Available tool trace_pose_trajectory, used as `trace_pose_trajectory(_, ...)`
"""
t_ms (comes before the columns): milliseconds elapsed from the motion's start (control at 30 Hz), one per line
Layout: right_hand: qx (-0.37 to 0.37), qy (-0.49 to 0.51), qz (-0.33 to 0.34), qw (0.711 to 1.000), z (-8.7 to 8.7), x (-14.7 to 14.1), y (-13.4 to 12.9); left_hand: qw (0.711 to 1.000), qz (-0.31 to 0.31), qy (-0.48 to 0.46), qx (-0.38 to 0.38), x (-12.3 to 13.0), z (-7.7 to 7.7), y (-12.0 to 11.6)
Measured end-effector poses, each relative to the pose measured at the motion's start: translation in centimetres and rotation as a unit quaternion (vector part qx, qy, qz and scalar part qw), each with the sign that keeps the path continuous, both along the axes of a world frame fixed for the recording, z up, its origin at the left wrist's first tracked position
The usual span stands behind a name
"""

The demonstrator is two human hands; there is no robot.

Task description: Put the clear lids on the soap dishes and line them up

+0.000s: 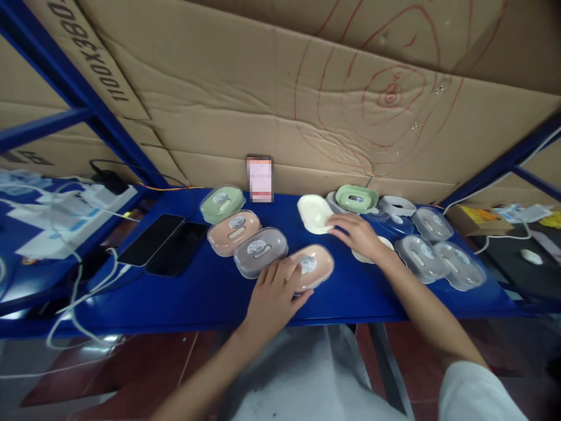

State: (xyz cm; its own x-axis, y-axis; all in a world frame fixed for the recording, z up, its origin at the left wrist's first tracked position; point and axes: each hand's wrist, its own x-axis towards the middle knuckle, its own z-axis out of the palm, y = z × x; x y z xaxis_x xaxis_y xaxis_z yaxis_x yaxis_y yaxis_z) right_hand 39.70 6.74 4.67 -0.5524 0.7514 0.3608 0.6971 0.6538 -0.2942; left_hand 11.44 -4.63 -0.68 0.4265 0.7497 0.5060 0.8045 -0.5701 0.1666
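My right hand (pixel 357 233) pinches the right corner of a cream soap dish part (pixel 314 214), tilted above the blue table. My left hand (pixel 275 285) is closed around the near left side of a pink soap box (pixel 316 268) with a clear lid and a round label; part of the box is hidden under the fingers. Touching or nearly touching that hand is a grey lidded soap box (pixel 262 251). Behind it are a pink one (pixel 234 233) and a green one (pixel 222 204). Under my right forearm another cream part (pixel 366 255) is partly hidden.
Right of centre lie an open green dish (pixel 357 199), a white part (pixel 398 205), a clear lid (pixel 397 224) and several grey lidded boxes (pixel 421 258). Phones (pixel 151 240) and white cables (pixel 74 304) are at the left. A cardboard wall (pixel 219 88) stands behind the table (pixel 197 298).
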Motion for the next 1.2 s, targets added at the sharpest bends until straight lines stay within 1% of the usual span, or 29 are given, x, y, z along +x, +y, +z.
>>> trace_pose_trajectory(67,0.022,0.059,-0.066,0.996,0.6,2.6,-4.3,0.999,0.037,0.012,-0.004,1.6,0.2,1.6)
trace_pose_trajectory(100,0.026,0.085,-0.099,0.991,0.7,3.6,-6.7,0.999,0.049,0.015,-0.009,2.5,0.3,2.5)
trace_pose_trajectory(167,0.014,0.104,-0.139,0.985,0.1,5.1,-11.2,0.998,0.056,0.013,-0.02,4.0,0.6,4.0)
trace_pose_trajectory(233,-0.018,0.094,-0.139,0.986,-1.3,5.6,-14.7,0.999,0.035,0.007,-0.023,4.8,0.8,4.7)
trace_pose_trajectory(267,-0.038,0.084,-0.125,0.988,-2.1,5.5,-15.8,1.0,0.005,0.009,-0.021,4.9,0.8,4.7)
trace_pose_trajectory(300,-0.057,0.072,-0.107,0.99,-2.9,5.3,-16.4,0.999,-0.039,0.017,-0.016,4.7,0.9,4.4)
trace_pose_trajectory(333,-0.069,0.06,-0.086,0.992,-3.6,5.1,-16.6,0.995,-0.094,0.033,-0.012,4.4,0.9,3.9)
trace_pose_trajectory(367,-0.072,0.047,-0.066,0.994,-4.1,4.8,-16.1,0.987,-0.148,0.053,-0.013,3.9,0.9,3.3)
trace_pose_trajectory(400,-0.062,0.034,-0.051,0.996,-4.4,4.6,-15.2,0.979,-0.191,0.075,-0.021,3.3,1.0,2.7)
trace_pose_trajectory(433,-0.038,0.021,-0.046,0.998,-4.4,4.5,-13.7,0.972,-0.215,0.093,-0.035,2.7,1.0,2.0)
trace_pose_trajectory(467,-0.004,0.006,-0.051,0.999,-4.2,4.5,-11.8,0.969,-0.22,0.104,-0.052,1.9,1.1,1.3)
trace_pose_trajectory(500,0.033,-0.011,-0.068,0.997,-3.8,4.6,-9.5,0.97,-0.209,0.106,-0.067,1.2,1.1,0.6)
trace_pose_trajectory(567,0.093,-0.051,-0.139,0.985,-2.6,5.0,-4.6,0.976,-0.179,0.089,-0.086,-0.2,1.0,-0.6)
trace_pose_trajectory(633,0.107,-0.072,-0.208,0.97,-1.1,5.5,-0.1,0.98,-0.165,0.044,-0.099,-1.5,0.6,-1.5)
trace_pose_trajectory(667,0.103,-0.075,-0.223,0.967,-0.4,5.7,1.7,0.981,-0.16,0.012,-0.106,-2.2,0.2,-1.9)
trace_pose_trajectory(700,0.099,-0.071,-0.232,0.965,0.2,5.9,2.8,0.981,-0.157,-0.024,-0.113,-2.7,-0.2,-2.3)
trace_pose_trajectory(733,0.096,-0.065,-0.234,0.965,0.7,6.0,3.4,0.979,-0.152,-0.063,-0.117,-3.2,-0.7,-2.6)
trace_pose_trajectory(767,0.096,-0.061,-0.234,0.966,1.1,6.1,3.3,0.977,-0.148,-0.099,-0.119,-3.5,-1.1,-2.9)
trace_pose_trajectory(833,0.1,-0.021,-0.239,0.966,1.4,5.8,1.5,0.971,-0.146,-0.147,-0.118,-3.8,-1.8,-3.1)
trace_pose_trajectory(900,0.088,0.083,-0.254,0.96,0.9,5.1,-1.8,0.969,-0.157,-0.159,-0.109,-3.6,-2.1,-2.8)
trace_pose_trajectory(967,0.034,0.214,-0.277,0.936,-0.2,4.1,-5.2,0.968,-0.18,-0.151,-0.09,-3.1,-1.9,-2.2)
trace_pose_trajectory(1033,-0.041,0.29,-0.294,0.91,-1.7,3.0,-7.8,0.969,-0.197,-0.135,-0.068,-2.5,-1.4,-1.5)
trace_pose_trajectory(1100,-0.092,0.311,-0.3,0.897,-3.3,2.2,-9.0,0.977,-0.184,-0.095,-0.055,-2.2,-0.8,-1.0)
trace_pose_trajectory(1167,-0.1,0.306,-0.299,0.898,-4.5,1.8,-9.3,0.987,-0.151,-0.025,-0.048,-2.3,-0.5,-0.8)
trace_pose_trajectory(1200,-0.083,0.292,-0.298,0.905,-4.8,1.6,-9.4,0.99,-0.135,0.012,-0.046,-2.5,-0.6,-0.8)
